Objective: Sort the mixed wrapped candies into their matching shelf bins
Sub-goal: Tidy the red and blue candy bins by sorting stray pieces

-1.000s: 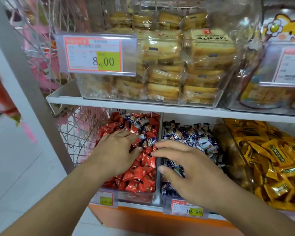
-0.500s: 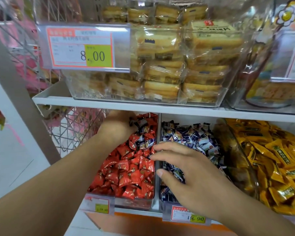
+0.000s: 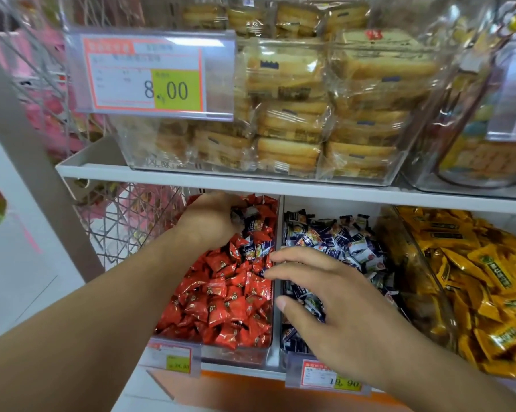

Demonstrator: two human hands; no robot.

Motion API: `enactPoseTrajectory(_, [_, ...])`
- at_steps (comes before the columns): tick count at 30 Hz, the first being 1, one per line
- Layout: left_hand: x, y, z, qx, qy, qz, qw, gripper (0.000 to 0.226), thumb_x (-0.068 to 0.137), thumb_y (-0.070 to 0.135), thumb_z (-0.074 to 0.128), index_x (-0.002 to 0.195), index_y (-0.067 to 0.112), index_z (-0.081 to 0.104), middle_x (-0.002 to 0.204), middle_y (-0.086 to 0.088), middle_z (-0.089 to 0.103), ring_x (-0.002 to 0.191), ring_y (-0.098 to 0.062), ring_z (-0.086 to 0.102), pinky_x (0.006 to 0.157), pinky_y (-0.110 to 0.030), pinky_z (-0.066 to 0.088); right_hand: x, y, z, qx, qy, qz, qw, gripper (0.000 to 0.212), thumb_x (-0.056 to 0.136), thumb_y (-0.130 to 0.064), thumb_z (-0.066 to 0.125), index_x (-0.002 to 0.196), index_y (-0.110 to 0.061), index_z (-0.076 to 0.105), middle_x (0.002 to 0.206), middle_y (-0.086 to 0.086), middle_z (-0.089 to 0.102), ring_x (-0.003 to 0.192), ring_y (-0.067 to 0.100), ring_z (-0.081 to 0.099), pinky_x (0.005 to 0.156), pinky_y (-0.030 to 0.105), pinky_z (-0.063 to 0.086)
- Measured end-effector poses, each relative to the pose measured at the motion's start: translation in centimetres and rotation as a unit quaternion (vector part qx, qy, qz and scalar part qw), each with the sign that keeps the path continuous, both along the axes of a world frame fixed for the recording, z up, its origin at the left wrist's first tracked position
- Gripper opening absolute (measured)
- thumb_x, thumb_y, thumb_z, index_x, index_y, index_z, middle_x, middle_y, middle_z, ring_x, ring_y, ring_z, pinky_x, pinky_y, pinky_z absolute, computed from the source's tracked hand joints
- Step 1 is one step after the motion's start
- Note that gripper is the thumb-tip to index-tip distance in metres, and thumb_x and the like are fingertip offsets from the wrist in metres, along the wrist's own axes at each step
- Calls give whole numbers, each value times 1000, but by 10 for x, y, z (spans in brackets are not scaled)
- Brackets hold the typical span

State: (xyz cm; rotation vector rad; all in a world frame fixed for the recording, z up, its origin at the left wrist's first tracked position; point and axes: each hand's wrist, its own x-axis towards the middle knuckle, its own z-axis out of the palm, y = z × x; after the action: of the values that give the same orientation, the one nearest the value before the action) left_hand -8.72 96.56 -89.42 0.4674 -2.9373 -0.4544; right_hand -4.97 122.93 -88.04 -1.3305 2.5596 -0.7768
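A clear bin [image 3: 236, 350] on the lower shelf holds red wrapped candies [image 3: 221, 301], with several dark blue candies [image 3: 255, 246] mixed in at its back. To its right a second bin [image 3: 282, 340] holds dark blue candies [image 3: 340, 242]. My left hand [image 3: 209, 221] reaches deep into the back of the red bin, its fingers curled round dark blue candies there. My right hand [image 3: 331, 304] hovers over the blue bin with straight, spread fingers, the fingertips at the divider between the two bins.
A third bin at the right holds yellow wrapped candies [image 3: 482, 281]. The upper shelf [image 3: 250, 182] carries clear bins of packaged biscuits [image 3: 310, 114] with an 8.00 price tag [image 3: 146, 75]. A wire rack [image 3: 123, 221] stands left of the bins.
My left hand has moved from the front middle of the red bin to its back and closed on blue candies. My right hand has stayed over the blue bin.
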Motion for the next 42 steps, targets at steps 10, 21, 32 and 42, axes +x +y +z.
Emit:
enactPoseTrajectory(10, [15, 5, -7, 51, 163, 48, 984, 15, 86, 17, 74, 93, 30, 76, 85, 16, 68, 80, -2, 66, 57, 0, 37, -1, 1, -1, -6, -11, -3, 1000, 36, 105, -45, 53, 140, -48, 54, 148, -48, 24, 138, -24, 19, 98, -8, 7])
enactPoseTrajectory(21, [87, 44, 26, 435, 268, 56, 858, 17, 81, 15, 86, 95, 20, 78, 94, 8, 79, 92, -7, 75, 90, -31, 56, 4, 2, 4, -39, -23, -40, 998, 42, 104, -42, 56, 144, -47, 47, 145, -41, 34, 134, -17, 29, 104, 3, 17])
enactPoseTrajectory(32, [115, 106, 39, 484, 166, -29, 859, 19, 81, 14, 83, 99, 21, 78, 96, 2, 78, 87, -18, 76, 80, -28, 60, 10, 17, 19, -211, -32, -95, 972, 11, 98, -31, 70, 103, -40, 67, 101, -23, 65, 101, 3, 62, 82, 22, 51])
enactPoseTrajectory(42, [104, 104, 36, 454, 170, 3, 875, 23, 82, 15, 85, 99, 28, 77, 100, 11, 77, 95, -7, 73, 85, -20, 55, -22, 45, 22, -78, 11, -162, 984, 48, 99, -36, 68, 142, -44, 50, 134, -23, 52, 114, -3, 48, 99, 16, 43])
